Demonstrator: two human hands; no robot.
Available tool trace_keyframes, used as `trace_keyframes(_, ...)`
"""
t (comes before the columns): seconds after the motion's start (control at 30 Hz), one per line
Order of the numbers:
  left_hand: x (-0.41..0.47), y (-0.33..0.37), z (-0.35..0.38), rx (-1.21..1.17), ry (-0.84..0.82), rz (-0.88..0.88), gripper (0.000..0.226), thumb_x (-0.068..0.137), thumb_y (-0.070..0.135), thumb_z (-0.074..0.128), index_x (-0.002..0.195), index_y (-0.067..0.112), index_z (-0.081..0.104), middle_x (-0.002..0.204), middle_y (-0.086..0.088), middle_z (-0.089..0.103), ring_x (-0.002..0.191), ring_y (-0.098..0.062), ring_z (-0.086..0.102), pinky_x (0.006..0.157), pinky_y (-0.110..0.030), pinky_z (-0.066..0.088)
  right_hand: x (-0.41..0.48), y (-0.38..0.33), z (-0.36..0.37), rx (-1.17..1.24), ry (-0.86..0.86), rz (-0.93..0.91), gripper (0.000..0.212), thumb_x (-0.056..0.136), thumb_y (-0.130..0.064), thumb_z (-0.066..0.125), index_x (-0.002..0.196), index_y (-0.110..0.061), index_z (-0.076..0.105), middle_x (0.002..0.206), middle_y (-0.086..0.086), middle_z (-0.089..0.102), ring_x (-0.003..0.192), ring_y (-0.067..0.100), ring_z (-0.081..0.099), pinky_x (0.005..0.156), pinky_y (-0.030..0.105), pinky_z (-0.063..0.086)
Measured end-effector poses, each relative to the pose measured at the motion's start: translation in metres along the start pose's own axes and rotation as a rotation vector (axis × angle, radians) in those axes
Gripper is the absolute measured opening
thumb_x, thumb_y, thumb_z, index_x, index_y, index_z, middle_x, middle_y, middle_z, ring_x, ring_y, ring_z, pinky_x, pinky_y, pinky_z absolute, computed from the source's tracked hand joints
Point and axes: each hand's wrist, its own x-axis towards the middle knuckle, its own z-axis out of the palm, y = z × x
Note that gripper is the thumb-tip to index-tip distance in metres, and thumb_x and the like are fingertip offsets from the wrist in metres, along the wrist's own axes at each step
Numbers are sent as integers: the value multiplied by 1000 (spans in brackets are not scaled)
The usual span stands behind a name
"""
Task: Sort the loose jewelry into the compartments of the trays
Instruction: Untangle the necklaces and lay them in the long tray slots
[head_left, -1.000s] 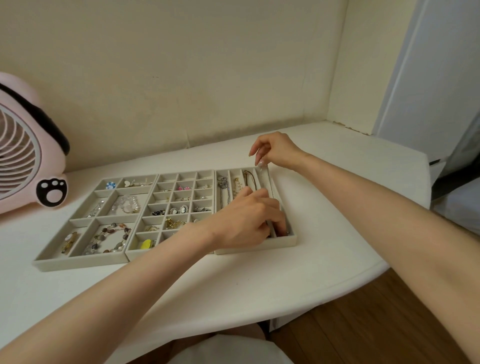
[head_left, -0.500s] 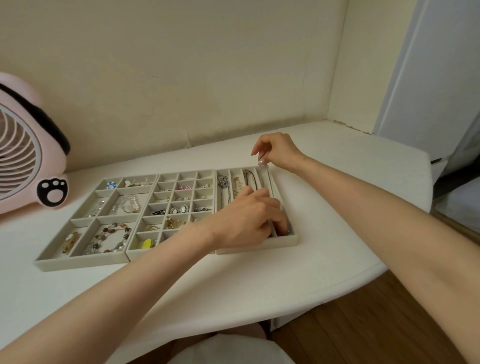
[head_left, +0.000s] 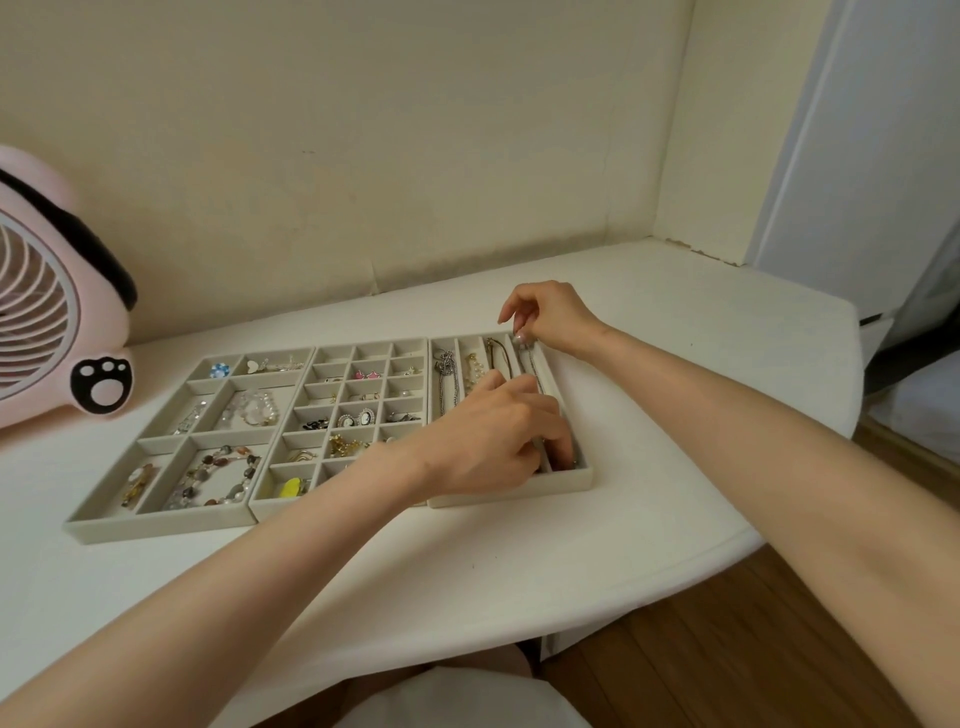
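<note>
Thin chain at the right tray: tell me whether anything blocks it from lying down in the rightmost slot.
Nothing visible does. The thin chain runs along the rightmost slot of the right tray, its far end pinched by the right hand. No other jewelry shows in that slot, though the left hand covers its near end.

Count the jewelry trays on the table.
3, side by side: the left tray with large compartments, the middle tray with small square ones, and the right tray with long slots, partly covered by the left hand.
</note>
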Motion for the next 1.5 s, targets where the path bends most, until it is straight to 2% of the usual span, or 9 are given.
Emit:
trace_keyframes(0.13, 0, 0, 1, -7, 4, 1, 43, 69, 11, 35, 95, 24, 66, 91, 14, 58, 76, -4, 22, 70, -25, 15, -1, 0, 3, -41, 13, -15, 35, 67, 18, 58, 87, -8, 70, 69, 0, 58, 70, 20, 60, 76, 38, 54)
trace_keyframes(0.4, 1, -1, 1, -30, 58, -27, 44, 68, 10, 34, 96, 24, 65, 91, 11, 58, 81, -6, 27, 72, -27, 21, 1, 0, 4, -159, 10, -17, 37, 67, 12, 65, 91, -17, 69, 68, -10, 55, 69, 11, 54, 79, 40, 52)
trace_keyframes(0.6, -1, -7, -3, -36, 193, -135, 42, 68, 11, 32, 92, 23, 65, 85, 13, 45, 82, -12, 32, 71, -28, 23, 1, -1, 1, -154, 37, -5, 33, 70, 6, 70, 91, -19, 69, 71, -11, 54, 62, 3, 47, 74, 34, 47)
trace_keyframes(0.73, -6, -14, -5, -42, 220, -191, 33, 75, 7, 40, 92, 21, 65, 85, 16, 45, 85, -12, 36, 79, -33, 30, 0, 2, -4, -104, 87, 20, 25, 74, 2, 69, 91, -16, 70, 69, -8, 56, 60, -1, 49, 71, 28, 44)
trace_keyframes(0.93, -23, -31, -8, -24, 247, -249, 19, 86, 9, 51, 96, 21, 62, 93, 13, 51, 90, -9, 38, 78, -28, 26, -10, 9, -9, -80, 129, 62, 6, 79, -16, 71, 84, -19, 69, 77, -2, 58, 75, 13, 53, 74, 29, 44)
trace_keyframes(1.1, -47, -47, -9, -26, 275, -306, 17, 87, 10, 53, 97, 21, 62, 96, 13, 53, 93, -10, 41, 80, -29, 28, -27, 7, -9, -101, 122, 65, 5, 82, -15, 67, 84, -18, 70, 79, 0, 61, 76, 16, 54, 75, 31, 45)
trace_keyframes(1.2, -65, -59, -16, -26, 287, -350, 15, 88, 15, 54, 97, 23, 62, 95, 14, 53, 92, -10, 41, 80, -31, 31, -40, -5, -5, -124, 92, 40, 4, 83, -17, 66, 86, -18, 70, 87, 5, 66, 84, 19, 59, 79, 33, 47)
trace_keyframes(1.33, -95, -80, -28, 16, 305, -452, 14, 89, 13, 54, 96, 22, 63, 94, 8, 57, 89, -12, 42, 75, -31, 30, -55, -21, 0, -237, 82, 58, 8, 86, -20, 62, 92, -17, 68, 86, -3, 59, 87, 18, 57, 78, 31, 45)
trace_keyframes(1.5, -116, -86, -35, -10, 296, -525, 10, 89, 16, 57, 94, 22, 63, 94, 5, 61, 89, -16, 47, 72, -31, 32, -68, -29, 3, -450, 80, 157, 12, 90, -25, 56, 98, -16, 58, 103, 6, 63, 98, 27, 58, 71, 30, 40)
